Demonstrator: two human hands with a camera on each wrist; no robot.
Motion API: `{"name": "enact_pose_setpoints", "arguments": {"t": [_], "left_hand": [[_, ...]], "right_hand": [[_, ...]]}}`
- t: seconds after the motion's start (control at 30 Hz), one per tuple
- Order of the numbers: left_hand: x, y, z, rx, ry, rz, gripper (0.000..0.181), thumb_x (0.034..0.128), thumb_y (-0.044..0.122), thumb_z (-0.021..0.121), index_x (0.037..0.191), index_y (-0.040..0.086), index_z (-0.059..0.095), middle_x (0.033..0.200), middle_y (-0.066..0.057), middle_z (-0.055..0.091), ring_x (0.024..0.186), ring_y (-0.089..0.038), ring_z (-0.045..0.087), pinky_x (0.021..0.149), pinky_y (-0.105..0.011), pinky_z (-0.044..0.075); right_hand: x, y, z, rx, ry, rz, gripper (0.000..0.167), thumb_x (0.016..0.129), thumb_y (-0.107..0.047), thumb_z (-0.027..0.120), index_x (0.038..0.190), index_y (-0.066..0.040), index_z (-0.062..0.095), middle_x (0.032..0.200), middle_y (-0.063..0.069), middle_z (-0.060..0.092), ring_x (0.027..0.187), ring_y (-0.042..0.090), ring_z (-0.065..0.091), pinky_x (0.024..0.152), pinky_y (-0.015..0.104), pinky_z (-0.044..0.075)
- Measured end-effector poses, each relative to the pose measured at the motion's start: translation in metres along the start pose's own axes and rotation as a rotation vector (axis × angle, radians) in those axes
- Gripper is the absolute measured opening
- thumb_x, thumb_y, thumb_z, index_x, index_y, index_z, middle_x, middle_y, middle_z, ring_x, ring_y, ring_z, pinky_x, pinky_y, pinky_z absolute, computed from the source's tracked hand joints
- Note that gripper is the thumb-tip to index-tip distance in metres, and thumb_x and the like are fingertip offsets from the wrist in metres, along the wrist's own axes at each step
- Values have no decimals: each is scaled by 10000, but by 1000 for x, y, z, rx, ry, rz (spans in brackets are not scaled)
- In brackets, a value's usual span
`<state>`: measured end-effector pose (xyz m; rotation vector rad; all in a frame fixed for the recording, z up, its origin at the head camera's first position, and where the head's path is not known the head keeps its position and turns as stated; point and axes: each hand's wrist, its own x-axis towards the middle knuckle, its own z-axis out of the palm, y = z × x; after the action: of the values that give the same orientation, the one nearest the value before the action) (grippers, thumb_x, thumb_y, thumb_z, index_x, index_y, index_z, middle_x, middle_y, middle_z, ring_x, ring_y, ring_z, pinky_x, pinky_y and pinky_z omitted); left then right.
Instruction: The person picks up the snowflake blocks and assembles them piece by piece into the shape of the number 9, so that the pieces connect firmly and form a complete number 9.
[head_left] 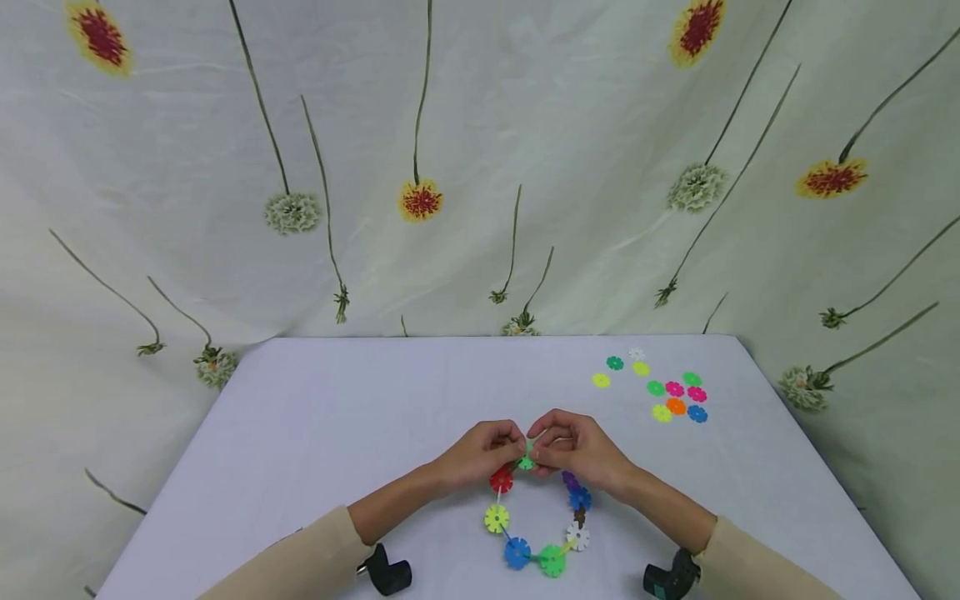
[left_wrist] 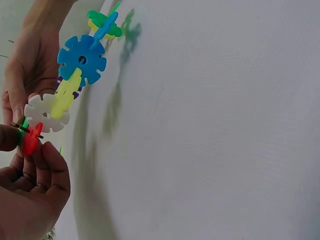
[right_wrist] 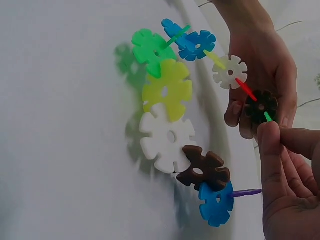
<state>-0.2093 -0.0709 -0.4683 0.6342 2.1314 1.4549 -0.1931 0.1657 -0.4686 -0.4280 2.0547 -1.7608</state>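
A chain of interlocking flower-shaped plastic discs forms a nearly complete ring. Its slotted pieces are blue, green, yellow, white, red, brown and purple. My left hand holds the chain's upper left end, near a brown disc and a red disc. Opposite it, my right hand pinches a green disc set against the brown one; the fingertips partly cover that joint. At the other end of the chain, below my right hand, a purple disc sticks out from a blue disc.
Several loose discs, among them an orange disc and a blue one, lie at the back right of the white table. A flower-printed cloth hangs behind it. Black wrist devices sit near both sleeves.
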Motion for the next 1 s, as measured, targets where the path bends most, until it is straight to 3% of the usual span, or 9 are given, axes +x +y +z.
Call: {"name": "enact_pose_setpoints", "arguments": {"t": [0.2,0.3,0.47,0.7,1.0], "left_hand": [[-3,2,1,-9,12,1,215,1083,205,585,1071,4,661,860,-171,650,718,-113,549,705,-205,470],[-4,2,0,-13,20,-13,208,1085,207,585,1076,15,664,863,-115,657,733,-113,559,720,-210,480],[-5,1,0,-28,24,-25,205,1095,206,574,1096,21,662,867,-34,641,757,-118,567,726,-216,490],[-8,-1,-1,-65,15,-28,217,1107,210,550,1107,17,649,869,-2,607,742,-84,554,707,-198,490],[-9,1,-1,-70,28,-21,210,1103,191,555,1097,4,651,865,-9,586,764,-120,543,712,-203,484]], "right_hand": [[0,-1,-12,-109,24,-48,305,1026,-113,712,1245,83,634,1052,252,747,882,306,780,828,305,659],[1,1,-25,-151,68,-50,284,1025,-112,714,1219,85,648,1062,294,736,886,312,772,827,294,657],[5,7,-47,-248,184,-21,260,1015,-120,731,1205,48,674,1060,241,752,875,269,755,807,236,634],[17,16,-76,-476,351,42,195,998,-173,757,1156,-65,719,1052,109,758,926,205,682,803,210,573],[33,24,-100,-648,471,80,248,989,-171,760,1194,-51,688,1121,146,695,1014,266,652,914,351,580]]}}
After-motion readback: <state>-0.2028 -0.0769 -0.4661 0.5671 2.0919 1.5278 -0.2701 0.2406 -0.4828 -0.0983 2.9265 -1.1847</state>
